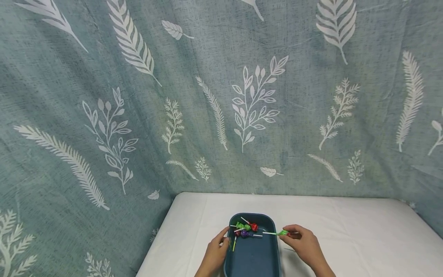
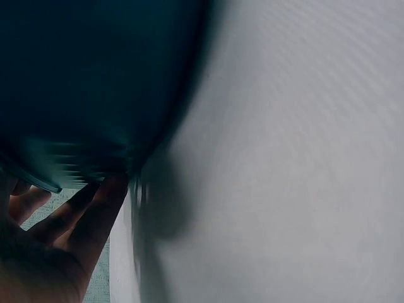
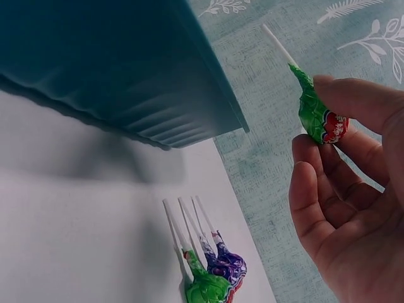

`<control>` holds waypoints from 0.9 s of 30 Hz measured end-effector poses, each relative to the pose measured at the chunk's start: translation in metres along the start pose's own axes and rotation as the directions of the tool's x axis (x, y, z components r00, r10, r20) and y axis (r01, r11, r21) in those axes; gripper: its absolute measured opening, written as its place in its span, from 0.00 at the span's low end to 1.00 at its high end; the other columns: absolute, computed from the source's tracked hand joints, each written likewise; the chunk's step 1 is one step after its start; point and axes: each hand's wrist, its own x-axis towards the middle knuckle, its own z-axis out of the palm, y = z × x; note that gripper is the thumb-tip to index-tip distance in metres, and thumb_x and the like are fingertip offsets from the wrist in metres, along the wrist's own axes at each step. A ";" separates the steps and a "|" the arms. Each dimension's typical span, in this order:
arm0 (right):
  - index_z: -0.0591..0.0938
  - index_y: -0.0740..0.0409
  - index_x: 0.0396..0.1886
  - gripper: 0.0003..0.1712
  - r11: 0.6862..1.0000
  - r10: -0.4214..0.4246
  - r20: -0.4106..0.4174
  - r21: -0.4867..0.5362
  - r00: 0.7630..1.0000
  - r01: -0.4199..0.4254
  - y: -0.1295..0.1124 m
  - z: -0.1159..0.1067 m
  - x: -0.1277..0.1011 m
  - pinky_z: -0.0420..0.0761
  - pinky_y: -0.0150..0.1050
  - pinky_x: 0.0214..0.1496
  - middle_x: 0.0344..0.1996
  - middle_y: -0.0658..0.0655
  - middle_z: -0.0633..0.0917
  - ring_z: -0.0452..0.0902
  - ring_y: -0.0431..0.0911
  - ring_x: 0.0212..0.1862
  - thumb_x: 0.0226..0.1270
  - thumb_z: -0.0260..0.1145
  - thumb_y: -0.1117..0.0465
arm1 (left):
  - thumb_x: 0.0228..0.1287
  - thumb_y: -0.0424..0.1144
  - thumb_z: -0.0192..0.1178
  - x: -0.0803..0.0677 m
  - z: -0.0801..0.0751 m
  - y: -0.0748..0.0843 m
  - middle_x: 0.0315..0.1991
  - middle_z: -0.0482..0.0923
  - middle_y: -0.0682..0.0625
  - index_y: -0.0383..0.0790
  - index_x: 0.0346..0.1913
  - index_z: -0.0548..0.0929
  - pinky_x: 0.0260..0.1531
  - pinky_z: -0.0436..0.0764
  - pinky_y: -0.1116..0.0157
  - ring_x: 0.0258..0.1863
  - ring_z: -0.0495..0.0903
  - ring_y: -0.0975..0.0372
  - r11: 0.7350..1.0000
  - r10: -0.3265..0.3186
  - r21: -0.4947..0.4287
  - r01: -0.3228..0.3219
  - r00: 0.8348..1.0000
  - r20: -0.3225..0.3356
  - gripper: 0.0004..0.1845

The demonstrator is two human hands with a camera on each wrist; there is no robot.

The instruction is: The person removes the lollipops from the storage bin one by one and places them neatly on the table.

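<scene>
A dark teal tray stands on the white table, with several wrapped lollipops in green, red and purple lying at its far end. My left hand holds the tray's left rim, its fingers tucked under the tray lip. Beside the tray's right rim, my right hand pinches a green-wrapped lollipop by its head, stick pointing left over the tray. In the right wrist view this lollipop sits between thumb and forefinger of my right hand, beside the tray.
Three more lollipops, green and purple, lie together on the table by the tray's outer wall in the right wrist view. A leaf-patterned teal curtain hangs close behind and left of the table. White table surface stretches to the right.
</scene>
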 end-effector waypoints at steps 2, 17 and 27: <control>0.88 0.60 0.45 0.19 1.000 -0.003 -0.004 0.001 1.000 0.003 0.001 0.000 0.000 0.81 0.37 0.36 0.37 0.53 0.88 0.86 0.48 0.41 0.56 0.80 0.56 | 0.73 0.38 0.56 0.000 0.000 0.000 0.45 0.86 0.43 0.38 0.69 0.76 0.39 0.81 0.54 0.43 0.84 0.54 1.000 0.002 0.004 -0.002 1.000 0.002 0.24; 0.88 0.61 0.45 0.20 1.000 0.019 -0.022 0.013 1.000 -0.018 0.007 -0.006 -0.005 0.81 0.35 0.36 0.37 0.54 0.89 0.87 0.48 0.41 0.56 0.80 0.55 | 0.73 0.37 0.56 -0.001 -0.001 0.000 0.45 0.86 0.43 0.37 0.68 0.77 0.37 0.81 0.58 0.41 0.83 0.55 1.000 0.016 0.000 -0.016 1.000 0.001 0.23; 0.88 0.60 0.45 0.21 0.999 0.043 -0.030 -0.007 0.999 -0.044 0.015 -0.012 -0.007 0.80 0.35 0.36 0.38 0.55 0.88 0.86 0.46 0.40 0.56 0.80 0.53 | 0.73 0.37 0.56 -0.002 -0.002 0.001 0.46 0.86 0.42 0.37 0.68 0.77 0.39 0.82 0.56 0.42 0.84 0.54 1.000 0.012 -0.004 -0.012 1.000 0.010 0.23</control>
